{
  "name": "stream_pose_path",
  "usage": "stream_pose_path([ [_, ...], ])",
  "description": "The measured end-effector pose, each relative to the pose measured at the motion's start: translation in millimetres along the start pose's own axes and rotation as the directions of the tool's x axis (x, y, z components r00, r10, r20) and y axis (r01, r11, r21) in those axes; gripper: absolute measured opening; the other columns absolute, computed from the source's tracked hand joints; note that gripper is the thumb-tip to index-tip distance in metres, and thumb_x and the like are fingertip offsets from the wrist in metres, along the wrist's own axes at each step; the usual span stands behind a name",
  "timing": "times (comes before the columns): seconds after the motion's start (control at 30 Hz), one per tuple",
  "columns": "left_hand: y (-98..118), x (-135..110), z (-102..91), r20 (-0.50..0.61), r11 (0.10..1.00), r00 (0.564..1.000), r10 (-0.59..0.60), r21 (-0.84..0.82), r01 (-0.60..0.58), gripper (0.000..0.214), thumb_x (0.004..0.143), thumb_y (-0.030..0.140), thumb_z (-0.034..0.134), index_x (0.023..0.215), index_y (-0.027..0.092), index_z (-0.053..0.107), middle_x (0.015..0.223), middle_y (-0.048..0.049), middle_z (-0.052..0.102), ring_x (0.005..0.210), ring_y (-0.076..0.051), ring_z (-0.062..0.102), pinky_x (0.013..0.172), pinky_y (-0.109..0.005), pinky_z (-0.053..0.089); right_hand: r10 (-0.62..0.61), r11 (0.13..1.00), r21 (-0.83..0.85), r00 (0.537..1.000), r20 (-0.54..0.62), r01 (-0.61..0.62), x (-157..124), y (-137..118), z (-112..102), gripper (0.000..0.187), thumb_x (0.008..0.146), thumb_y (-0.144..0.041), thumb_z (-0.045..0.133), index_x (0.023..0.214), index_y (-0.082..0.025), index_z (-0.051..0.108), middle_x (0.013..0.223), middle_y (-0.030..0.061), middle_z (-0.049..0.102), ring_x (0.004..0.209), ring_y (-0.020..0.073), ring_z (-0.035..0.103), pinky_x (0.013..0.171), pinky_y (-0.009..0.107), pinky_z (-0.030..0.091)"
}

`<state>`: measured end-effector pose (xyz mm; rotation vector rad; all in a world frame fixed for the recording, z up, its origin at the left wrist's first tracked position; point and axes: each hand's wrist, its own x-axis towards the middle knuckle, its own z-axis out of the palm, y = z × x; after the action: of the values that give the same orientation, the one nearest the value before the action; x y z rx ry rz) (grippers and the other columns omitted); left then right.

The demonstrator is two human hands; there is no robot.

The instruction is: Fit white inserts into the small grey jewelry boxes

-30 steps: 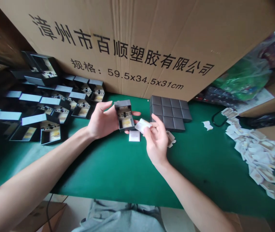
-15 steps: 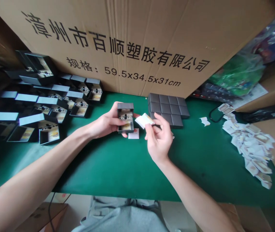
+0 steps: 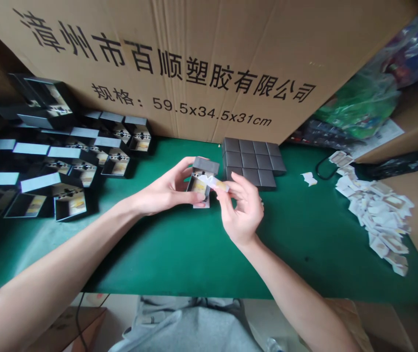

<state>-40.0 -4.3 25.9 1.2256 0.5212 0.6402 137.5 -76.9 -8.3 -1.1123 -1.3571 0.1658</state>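
Observation:
My left hand (image 3: 177, 190) grips a small dark hinged box (image 3: 206, 166) with its lid raised and a pale, yellowish lining inside. The thumb presses along the box's near edge. In my right hand (image 3: 243, 205) a folded white paper piece (image 3: 214, 183) with a yellowish patch is pinched between thumb and fingers. Its left end reaches over the opening of the box; whether it touches the inside I cannot tell. Beneath the box a small printed card (image 3: 201, 203) lies on the green table, mostly covered.
Several open dark boxes (image 3: 71, 200) crowd the left side. A block of closed dark boxes (image 3: 253, 161) sits behind my right hand. White paper pieces (image 3: 378, 215) are heaped at the right, with a loose scrap (image 3: 309, 179) nearby. A large carton (image 3: 179, 29) walls off the back.
The box has moved slightly right and tilted in my left hand. The white paper piece has come left, from beside the box to over its opening.

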Motion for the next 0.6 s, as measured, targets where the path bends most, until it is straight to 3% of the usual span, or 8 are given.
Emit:
stream_pose_path([
  [0.2,-11.2,3.8,4.8,0.000,1.000,1.000,0.026,-0.016,-0.026,0.076,0.078,0.014,0.080,0.143,0.033,0.047,0.141,-0.0091,0.050,0.106,-0.022,0.065,0.087,-0.036,0.064,-0.206,0.965,-0.152,0.975,0.079,0.216,2.7,3.3,-1.9,0.041,0.091,-0.012,0.066,0.129,-0.022,0.059,0.101,0.0056,0.078,0.083,0.0161,0.076,0.061,0.023,0.063],
  [0.4,-8.9,3.5,7.8,-0.054,0.999,0.998,0.032,0.011,-0.032,0.067,0.083,0.019,0.076,0.143,0.028,0.046,0.131,-0.0102,0.057,0.095,-0.019,0.067,0.077,-0.031,0.065,-0.255,0.932,-0.212,0.946,0.199,0.295,6.7,6.8,-3.6,0.038,0.093,-0.010,0.063,0.129,-0.018,0.058,0.102,0.0064,0.078,0.084,0.0145,0.076,0.068,0.022,0.063],
  [0.6,-7.1,4.8,8.9,-0.066,0.998,0.997,0.029,0.053,-0.025,0.063,0.086,0.021,0.072,0.143,0.025,0.045,0.125,-0.0099,0.060,0.090,-0.018,0.067,0.074,-0.031,0.065,-0.306,0.889,-0.281,0.925,0.224,0.362,7.7,6.2,-4.5,0.040,0.093,-0.009,0.063,0.132,-0.019,0.057,0.101,0.0044,0.079,0.076,0.0129,0.075,0.067,0.021,0.061],
])
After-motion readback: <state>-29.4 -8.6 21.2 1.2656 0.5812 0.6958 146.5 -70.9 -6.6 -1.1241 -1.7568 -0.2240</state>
